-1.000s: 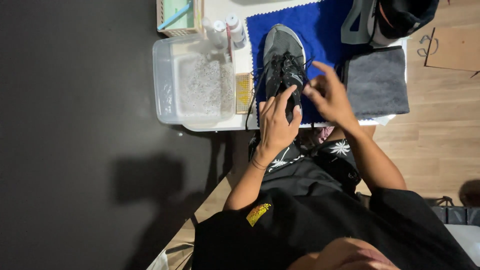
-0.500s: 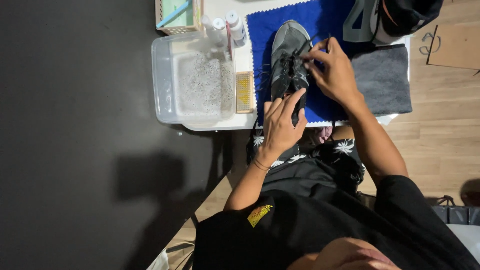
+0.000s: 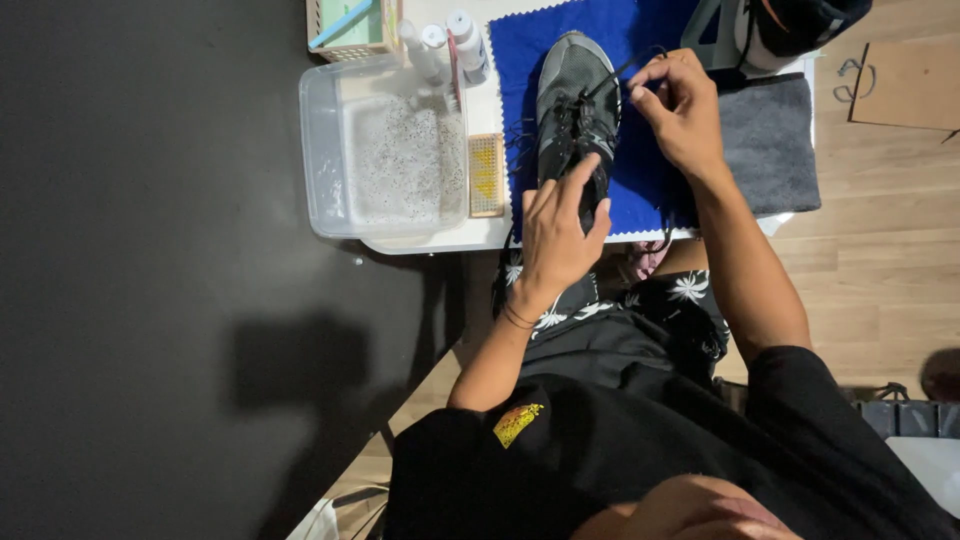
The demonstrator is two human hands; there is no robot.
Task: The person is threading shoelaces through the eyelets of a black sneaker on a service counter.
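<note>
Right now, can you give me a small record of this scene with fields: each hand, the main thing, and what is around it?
left hand: left hand rests on the heel end of the shoe, holding it down
right hand: right hand pinches a black lace near the toe end
main thing: grey shoe with black laces, lying on a blue cloth
left of shoe: yellow brush, clear plastic tub, small bottles
right of shoe: grey towel
surface: white table

A home corner as I see it, small white table [image 3: 440,243] on pale wood-plank flooring [image 3: 880,260], dark rug [image 3: 150,300] beside it, shoe-cleaning setup laid out, blue cloth [image 3: 650,170], clear plastic tub [image 3: 385,150], brush [image 3: 486,175], bottles [image 3: 465,45]
</note>
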